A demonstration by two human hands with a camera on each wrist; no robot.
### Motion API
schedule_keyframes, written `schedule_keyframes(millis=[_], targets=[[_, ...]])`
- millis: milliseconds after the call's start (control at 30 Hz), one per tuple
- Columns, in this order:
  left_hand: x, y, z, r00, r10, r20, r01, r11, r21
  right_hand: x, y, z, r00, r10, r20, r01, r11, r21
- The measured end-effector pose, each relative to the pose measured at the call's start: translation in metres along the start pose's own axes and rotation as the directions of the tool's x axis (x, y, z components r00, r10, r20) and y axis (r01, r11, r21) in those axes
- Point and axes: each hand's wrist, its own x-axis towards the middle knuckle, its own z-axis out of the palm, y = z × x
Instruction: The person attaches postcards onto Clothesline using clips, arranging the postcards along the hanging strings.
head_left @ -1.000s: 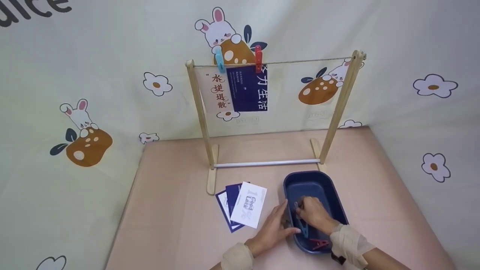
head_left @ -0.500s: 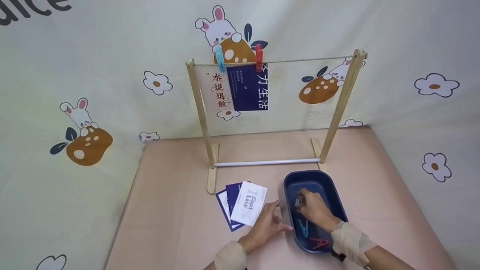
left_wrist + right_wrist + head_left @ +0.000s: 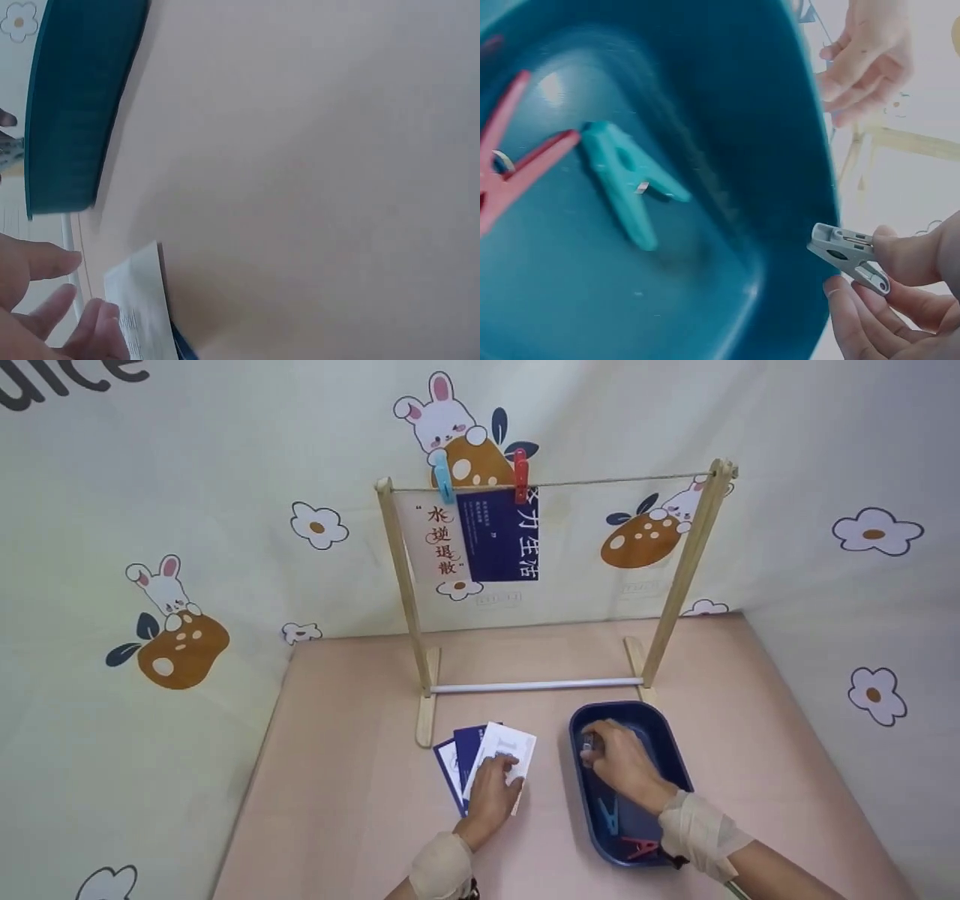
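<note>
My right hand (image 3: 621, 759) pinches a grey clothespin (image 3: 844, 253) between thumb and fingers, above the dark blue basin (image 3: 679, 757). In the right wrist view, a teal clothespin (image 3: 619, 180) and a red clothespin (image 3: 517, 176) lie on the basin floor. My left hand (image 3: 491, 796) is over a fanned stack of cards, with a white card (image 3: 512, 735) on top and a blue card (image 3: 466, 739) beneath. The left wrist view shows its fingers (image 3: 56, 259) apart and loosely bent near the white card; whether they touch it I cannot tell.
Behind stands a wooden rack (image 3: 686, 577) with a string (image 3: 615, 480). From the string hang a pale card (image 3: 431, 544) under a light blue clothespin (image 3: 443, 480) and a dark blue card (image 3: 495, 540) under a red one. Printed fabric (image 3: 300, 450) forms the walls.
My left hand has moved from the basin's left side onto the card stack. My right hand has risen from the basin floor with the grey clothespin, shifting slightly up and left.
</note>
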Motion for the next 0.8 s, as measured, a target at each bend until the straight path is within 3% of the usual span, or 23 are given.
schedule_keyframes(millis=[100, 200, 400, 533, 800], targets=[[0.005, -0.004, -0.005, 0.999, -0.032, -0.033, 0.034, 0.998, 0.061, 0.003, -0.007, -0.004, 1.000, -0.012, 0.004, 0.011, 0.999, 0.035], [0.009, -0.005, -0.010, 0.994, -0.106, -0.020, 0.108, 0.991, 0.078, 0.006, -0.015, -0.007, 0.999, -0.046, 0.005, 0.046, 0.997, 0.066], [0.014, -0.006, -0.016, 0.972, -0.237, 0.005, 0.234, 0.965, 0.117, 0.011, -0.030, -0.017, 0.983, -0.182, -0.022, 0.184, 0.979, 0.091], [0.016, -0.009, -0.017, 0.964, -0.265, -0.017, 0.264, 0.954, 0.140, 0.015, -0.039, -0.026, 0.967, -0.252, -0.033, 0.254, 0.962, 0.102], [0.021, -0.016, -0.016, 0.955, -0.287, -0.071, 0.295, 0.938, 0.182, 0.020, -0.053, -0.044, 0.970, -0.243, 0.029, 0.236, 0.960, 0.152]])
